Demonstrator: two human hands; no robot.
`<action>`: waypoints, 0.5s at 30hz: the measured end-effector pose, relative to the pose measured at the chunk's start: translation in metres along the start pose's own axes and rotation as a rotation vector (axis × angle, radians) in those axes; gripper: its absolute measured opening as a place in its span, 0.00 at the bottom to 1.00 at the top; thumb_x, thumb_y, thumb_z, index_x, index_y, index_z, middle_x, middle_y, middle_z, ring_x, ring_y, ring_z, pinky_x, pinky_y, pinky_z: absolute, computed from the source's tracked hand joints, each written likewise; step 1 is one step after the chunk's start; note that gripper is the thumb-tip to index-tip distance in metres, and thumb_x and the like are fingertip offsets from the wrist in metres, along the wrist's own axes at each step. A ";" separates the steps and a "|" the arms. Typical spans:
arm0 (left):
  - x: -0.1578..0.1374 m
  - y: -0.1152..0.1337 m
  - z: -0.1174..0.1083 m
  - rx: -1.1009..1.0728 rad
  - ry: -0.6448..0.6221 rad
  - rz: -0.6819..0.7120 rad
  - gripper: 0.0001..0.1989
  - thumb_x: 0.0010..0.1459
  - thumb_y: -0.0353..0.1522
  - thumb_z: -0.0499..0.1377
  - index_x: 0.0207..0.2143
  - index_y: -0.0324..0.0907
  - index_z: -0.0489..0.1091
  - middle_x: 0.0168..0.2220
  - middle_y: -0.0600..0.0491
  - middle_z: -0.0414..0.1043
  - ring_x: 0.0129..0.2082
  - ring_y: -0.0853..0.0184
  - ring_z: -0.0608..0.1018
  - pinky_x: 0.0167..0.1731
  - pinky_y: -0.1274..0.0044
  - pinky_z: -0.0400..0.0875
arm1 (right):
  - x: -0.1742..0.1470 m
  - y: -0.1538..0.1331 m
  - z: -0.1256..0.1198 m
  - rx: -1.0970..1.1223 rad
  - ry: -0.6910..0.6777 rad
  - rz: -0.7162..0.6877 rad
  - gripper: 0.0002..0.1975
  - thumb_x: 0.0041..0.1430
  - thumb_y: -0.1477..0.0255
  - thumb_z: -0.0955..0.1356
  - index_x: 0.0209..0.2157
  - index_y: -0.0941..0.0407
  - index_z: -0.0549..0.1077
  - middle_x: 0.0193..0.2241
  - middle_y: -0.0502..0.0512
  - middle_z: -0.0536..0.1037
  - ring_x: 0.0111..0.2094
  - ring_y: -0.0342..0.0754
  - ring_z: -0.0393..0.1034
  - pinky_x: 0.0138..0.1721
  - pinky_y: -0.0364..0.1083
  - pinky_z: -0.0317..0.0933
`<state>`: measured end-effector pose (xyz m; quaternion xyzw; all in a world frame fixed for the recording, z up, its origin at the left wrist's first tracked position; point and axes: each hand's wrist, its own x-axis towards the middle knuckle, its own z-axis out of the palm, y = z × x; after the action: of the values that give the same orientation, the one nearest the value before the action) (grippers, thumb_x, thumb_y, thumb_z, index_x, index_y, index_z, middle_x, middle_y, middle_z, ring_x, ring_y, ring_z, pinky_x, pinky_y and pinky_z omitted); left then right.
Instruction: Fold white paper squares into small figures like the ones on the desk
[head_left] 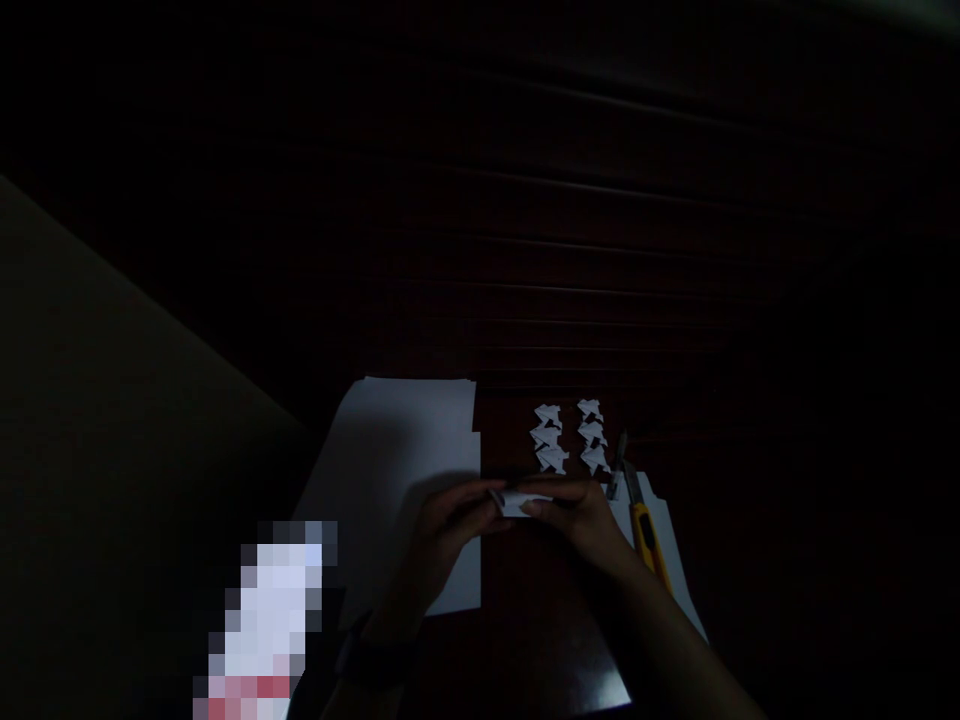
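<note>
A small piece of folded white paper (513, 503) is held between my two hands, low over the dark table. My left hand (454, 520) pinches its left end, fingers closed on the edge. On the other side, my right hand (581, 515) grips it, with the thumb lying across its front face and the fingers behind. Just beyond the hands, several small folded white paper figures (551, 438) lie in two short columns. Dim light hides the finer creases of the held piece.
White paper sheets (375, 450) lie on the left, partly under my left forearm. To the right, a yellow utility knife (649, 540) rests on more white paper (679, 575), near a dark slim tool (621, 455). A dark slatted surface (525, 240) rises behind. A blurred bright patch covers the lower left.
</note>
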<state>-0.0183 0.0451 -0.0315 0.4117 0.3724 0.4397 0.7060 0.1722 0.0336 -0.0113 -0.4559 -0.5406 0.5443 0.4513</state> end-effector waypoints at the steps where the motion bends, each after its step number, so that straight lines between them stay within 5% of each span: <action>1: 0.000 0.000 0.000 -0.003 -0.010 0.002 0.13 0.54 0.31 0.60 0.42 0.38 0.73 0.42 0.45 0.74 0.42 0.57 0.76 0.41 0.64 0.75 | 0.000 0.000 0.000 0.026 0.001 0.011 0.11 0.51 0.68 0.71 0.38 0.52 0.78 0.41 0.55 0.78 0.44 0.53 0.71 0.48 0.52 0.62; 10: 0.000 -0.004 -0.003 0.053 -0.055 0.025 0.14 0.54 0.30 0.61 0.43 0.37 0.73 0.42 0.45 0.76 0.38 0.60 0.78 0.41 0.66 0.74 | 0.000 0.011 -0.001 0.047 0.036 0.110 0.12 0.50 0.68 0.72 0.38 0.54 0.78 0.37 0.54 0.80 0.40 0.53 0.73 0.44 0.50 0.65; 15: 0.001 -0.001 -0.002 0.124 -0.075 0.015 0.14 0.55 0.31 0.60 0.45 0.37 0.73 0.40 0.45 0.77 0.36 0.60 0.79 0.40 0.67 0.74 | -0.002 0.001 0.005 -0.086 0.030 -0.024 0.10 0.55 0.69 0.69 0.40 0.52 0.77 0.40 0.53 0.79 0.42 0.51 0.73 0.45 0.49 0.65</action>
<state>-0.0194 0.0458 -0.0332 0.4737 0.3692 0.4050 0.6894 0.1677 0.0311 -0.0125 -0.4764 -0.5619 0.5085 0.4459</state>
